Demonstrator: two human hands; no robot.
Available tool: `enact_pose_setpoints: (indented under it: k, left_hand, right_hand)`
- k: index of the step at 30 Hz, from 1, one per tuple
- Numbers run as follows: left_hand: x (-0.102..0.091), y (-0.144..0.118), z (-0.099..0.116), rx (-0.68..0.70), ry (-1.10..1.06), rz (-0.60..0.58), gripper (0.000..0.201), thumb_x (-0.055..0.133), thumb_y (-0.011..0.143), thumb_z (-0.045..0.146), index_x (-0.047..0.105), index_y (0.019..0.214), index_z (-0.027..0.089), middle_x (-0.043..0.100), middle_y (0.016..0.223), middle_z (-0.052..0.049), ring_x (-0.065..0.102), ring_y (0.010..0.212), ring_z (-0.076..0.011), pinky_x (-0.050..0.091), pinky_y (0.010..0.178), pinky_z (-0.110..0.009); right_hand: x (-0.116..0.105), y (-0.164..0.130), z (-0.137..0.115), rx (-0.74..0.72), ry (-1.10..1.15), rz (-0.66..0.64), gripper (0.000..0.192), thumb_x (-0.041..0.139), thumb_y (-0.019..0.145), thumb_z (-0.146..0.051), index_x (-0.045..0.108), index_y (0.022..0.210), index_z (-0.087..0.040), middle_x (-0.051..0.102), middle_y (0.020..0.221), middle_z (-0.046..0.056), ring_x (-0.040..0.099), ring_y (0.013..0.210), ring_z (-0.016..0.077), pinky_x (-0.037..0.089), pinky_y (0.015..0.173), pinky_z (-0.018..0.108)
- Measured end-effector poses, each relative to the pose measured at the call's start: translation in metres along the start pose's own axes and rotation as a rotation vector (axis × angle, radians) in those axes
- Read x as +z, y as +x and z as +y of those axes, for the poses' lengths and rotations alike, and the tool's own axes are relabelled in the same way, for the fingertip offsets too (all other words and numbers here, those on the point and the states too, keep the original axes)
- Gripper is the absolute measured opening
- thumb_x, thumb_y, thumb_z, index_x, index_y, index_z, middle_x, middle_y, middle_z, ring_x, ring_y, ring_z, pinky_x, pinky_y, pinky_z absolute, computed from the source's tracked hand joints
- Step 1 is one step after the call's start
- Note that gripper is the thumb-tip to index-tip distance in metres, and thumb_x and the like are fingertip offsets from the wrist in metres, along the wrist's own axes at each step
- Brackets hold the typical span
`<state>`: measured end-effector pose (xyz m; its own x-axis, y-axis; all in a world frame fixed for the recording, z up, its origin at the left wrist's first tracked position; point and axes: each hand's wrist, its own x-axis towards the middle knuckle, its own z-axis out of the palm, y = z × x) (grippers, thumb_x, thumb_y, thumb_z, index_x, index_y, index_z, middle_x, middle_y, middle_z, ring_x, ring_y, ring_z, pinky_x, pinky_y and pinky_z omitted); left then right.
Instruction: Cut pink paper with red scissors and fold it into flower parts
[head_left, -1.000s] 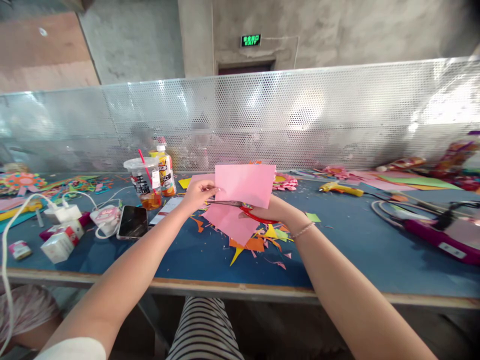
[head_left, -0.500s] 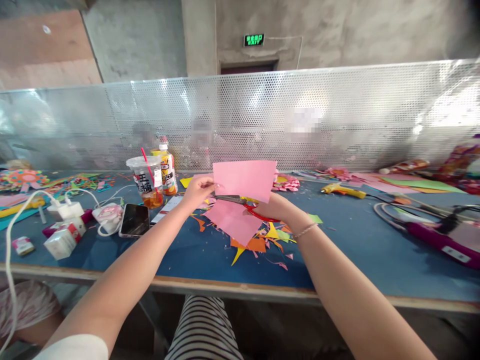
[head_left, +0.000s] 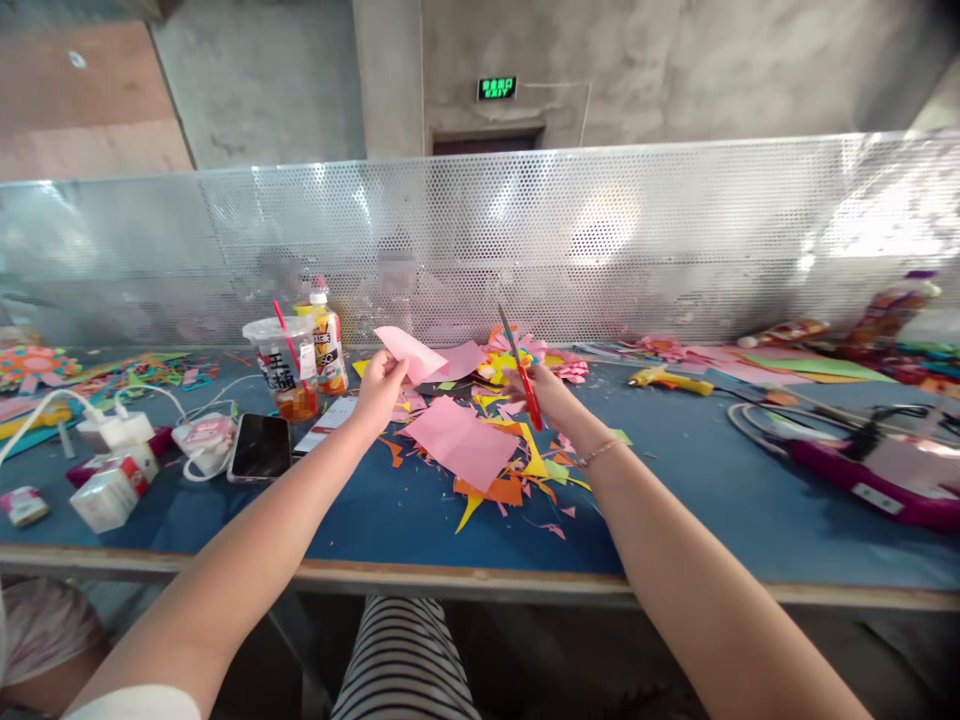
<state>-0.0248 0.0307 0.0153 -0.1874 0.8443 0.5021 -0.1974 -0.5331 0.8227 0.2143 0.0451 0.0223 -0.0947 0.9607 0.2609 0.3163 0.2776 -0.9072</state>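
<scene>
My left hand (head_left: 381, 388) pinches a pink paper sheet (head_left: 411, 352) by its lower corner and holds it tilted above the blue table (head_left: 675, 500). My right hand (head_left: 541, 392) grips red-handled scissors (head_left: 519, 368) with the blades pointing up and away, apart from the sheet. Below both hands lies a larger pink paper piece (head_left: 459, 440) on a heap of orange, yellow and green paper scraps (head_left: 517, 475).
A plastic drink cup with a red straw (head_left: 283, 368) and a bottle (head_left: 328, 340) stand at the left, beside a phone (head_left: 252, 446), chargers and small cartons (head_left: 112, 490). A yellow glue gun (head_left: 670, 380) and a magenta tool (head_left: 870, 470) lie at the right. A perforated metal screen (head_left: 675, 230) backs the table.
The scissors were across the upright pink sheet; now my right hand has drawn them out to the right, blades up, and my left hand holds the sheet lower and tilted.
</scene>
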Motion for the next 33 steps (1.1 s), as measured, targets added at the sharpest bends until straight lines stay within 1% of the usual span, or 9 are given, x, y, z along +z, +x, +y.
enact_pose_setpoints:
  k: [3, 6, 10, 14, 16, 19, 21, 27, 33]
  left_hand:
    - [0.007, -0.009, 0.000, -0.039, -0.009, -0.059, 0.021, 0.060, 0.065, 0.028, 0.050, 0.078, 0.016, 0.058, 0.072, 0.000, 0.058, 0.066, -0.0116, 0.049, 0.065, -0.029]
    - [0.013, -0.017, -0.003, -0.100, -0.003, -0.185, 0.021, 0.061, 0.066, 0.028, 0.052, 0.079, 0.014, 0.059, 0.073, -0.002, 0.059, 0.067, -0.0122, 0.049, 0.065, -0.029]
    - [0.018, -0.027, -0.008, -0.175, 0.005, -0.335, 0.027, 0.063, 0.064, 0.026, 0.055, 0.086, 0.013, 0.062, 0.080, -0.005, 0.059, 0.073, -0.0144, 0.048, 0.072, -0.033]
    - [0.018, -0.034, -0.009, -0.237, 0.066, -0.465, 0.033, 0.069, 0.058, 0.022, 0.059, 0.089, 0.013, 0.063, 0.084, -0.006, 0.059, 0.077, -0.0170, 0.047, 0.077, -0.036]
    - [0.017, -0.036, -0.009, -0.245, -0.007, -0.493, 0.037, 0.070, 0.056, 0.023, 0.060, 0.090, 0.015, 0.063, 0.090, -0.006, 0.058, 0.084, -0.0184, 0.045, 0.079, -0.035]
    - [0.015, -0.034, -0.005, -0.268, -0.183, -0.475, 0.037, 0.065, 0.061, 0.036, 0.060, 0.091, 0.015, 0.062, 0.094, -0.008, 0.058, 0.086, -0.0194, 0.046, 0.076, -0.032]
    - [0.014, -0.030, -0.002, -0.250, -0.198, -0.446, 0.035, 0.060, 0.066, 0.040, 0.060, 0.089, 0.013, 0.063, 0.089, -0.009, 0.059, 0.079, -0.0172, 0.046, 0.068, -0.028]
    - [0.011, -0.020, 0.001, -0.127, 0.070, -0.295, 0.037, 0.063, 0.062, 0.030, 0.057, 0.096, 0.017, 0.063, 0.073, -0.003, 0.055, 0.058, -0.0098, 0.041, 0.052, -0.020]
    - [0.009, -0.019, 0.002, -0.111, 0.235, -0.252, 0.025, 0.061, 0.064, 0.032, 0.058, 0.083, 0.016, 0.060, 0.064, 0.001, 0.051, 0.052, -0.0093, 0.040, 0.051, -0.021]
  right_hand:
    - [0.011, -0.009, -0.009, 0.093, 0.342, -0.193, 0.032, 0.053, 0.071, -0.049, 0.047, 0.083, -0.020, 0.063, 0.073, 0.007, 0.060, 0.061, 0.0169, 0.042, 0.043, 0.023]
    - [0.021, -0.016, -0.015, 0.112, 0.490, -0.250, 0.029, 0.059, 0.068, -0.044, 0.047, 0.080, -0.020, 0.063, 0.070, 0.006, 0.061, 0.061, 0.0159, 0.043, 0.042, 0.021]
    - [0.027, -0.014, -0.015, 0.050, 0.510, -0.103, 0.028, 0.068, 0.059, -0.028, 0.045, 0.071, -0.018, 0.058, 0.063, 0.001, 0.058, 0.054, 0.0113, 0.041, 0.042, 0.018]
    - [0.026, -0.009, -0.013, -0.082, 0.525, 0.031, 0.029, 0.067, 0.056, -0.020, 0.041, 0.069, -0.019, 0.051, 0.054, -0.005, 0.049, 0.044, 0.0064, 0.038, 0.041, 0.018]
    - [0.025, -0.009, -0.014, -0.118, 0.538, 0.083, 0.031, 0.065, 0.055, -0.018, 0.039, 0.070, -0.020, 0.048, 0.055, -0.007, 0.047, 0.044, 0.0057, 0.038, 0.042, 0.018]
    - [0.021, -0.009, -0.015, -0.149, 0.502, 0.118, 0.031, 0.063, 0.054, -0.017, 0.037, 0.071, -0.020, 0.047, 0.059, -0.008, 0.046, 0.045, 0.0054, 0.038, 0.045, 0.019]
    - [0.019, -0.008, -0.014, -0.177, 0.445, 0.104, 0.029, 0.062, 0.055, -0.018, 0.037, 0.070, -0.020, 0.046, 0.059, -0.008, 0.044, 0.046, 0.0051, 0.036, 0.045, 0.020]
    - [0.023, -0.005, -0.008, -0.291, 0.300, -0.001, 0.030, 0.061, 0.055, -0.018, 0.034, 0.070, -0.020, 0.047, 0.063, -0.006, 0.042, 0.051, 0.0059, 0.032, 0.047, 0.020]
    - [0.026, -0.005, -0.005, -0.324, 0.193, -0.043, 0.031, 0.060, 0.056, -0.019, 0.033, 0.071, -0.021, 0.046, 0.062, -0.006, 0.041, 0.053, 0.0074, 0.032, 0.049, 0.021]
